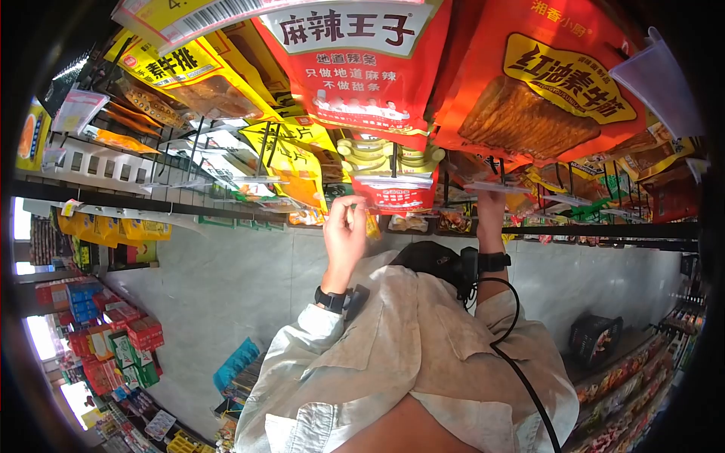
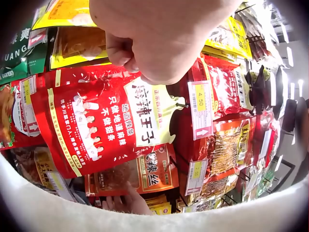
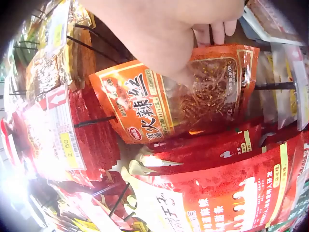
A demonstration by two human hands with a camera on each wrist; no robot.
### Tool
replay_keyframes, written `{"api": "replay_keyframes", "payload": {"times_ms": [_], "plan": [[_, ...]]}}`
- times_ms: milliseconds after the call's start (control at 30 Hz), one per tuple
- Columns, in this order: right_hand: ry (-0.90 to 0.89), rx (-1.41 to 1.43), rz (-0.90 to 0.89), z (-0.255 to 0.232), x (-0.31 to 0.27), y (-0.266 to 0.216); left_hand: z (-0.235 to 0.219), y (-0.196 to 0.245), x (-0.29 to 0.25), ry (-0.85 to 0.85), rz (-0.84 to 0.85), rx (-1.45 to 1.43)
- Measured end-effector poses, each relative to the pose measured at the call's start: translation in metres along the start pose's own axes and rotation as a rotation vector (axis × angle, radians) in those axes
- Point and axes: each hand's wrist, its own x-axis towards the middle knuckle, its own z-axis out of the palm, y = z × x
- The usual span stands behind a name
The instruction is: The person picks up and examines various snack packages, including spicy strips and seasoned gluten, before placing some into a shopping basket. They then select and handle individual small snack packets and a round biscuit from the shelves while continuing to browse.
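Note:
My right hand (image 1: 489, 215) reaches up at the shelf front. In the right wrist view its thumb lies on the face of an orange snack packet (image 3: 130, 101) of brown spicy shreds, with fingers (image 3: 217, 34) behind the edge. This packet (image 2: 164, 174) hangs low in the left wrist view, thumb and fingertips at its lower edge. My left hand (image 1: 346, 234), fingers curled, is beside a red spicy-strip packet (image 1: 393, 198). In the left wrist view it overlaps the side edge of that packet (image 2: 91, 125); I cannot tell whether it pinches it.
Metal hooks (image 3: 94, 122) carry several rows of snack packets, and price tags (image 2: 200, 104) stick out in front. Large red bags (image 1: 355, 68) hang above. Behind me, boxes (image 1: 98, 340) stand at the left and another stocked shelf (image 1: 634, 377) at the right.

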Motion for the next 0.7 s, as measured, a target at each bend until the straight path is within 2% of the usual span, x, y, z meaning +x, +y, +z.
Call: {"api": "replay_keyframes", "payload": {"times_ms": [367,567,667,700], "plan": [[0.028,-0.093,-0.02,0.002,-0.012,-0.009,-0.002,0.0,-0.002,-0.025,-0.009,-0.009],[0.028,0.059,-0.016,0.0,-0.037,-0.031,0.011,0.006,-0.006,-0.107,-0.045,-0.034],[0.02,-0.002,-0.062,-0.014,-0.041,-0.025,0.021,0.008,-0.009,-0.165,-0.036,-0.053],[0.022,0.068,-0.069,-0.013,-0.045,-0.029,0.025,0.009,-0.01,-0.18,-0.031,-0.043]]}}
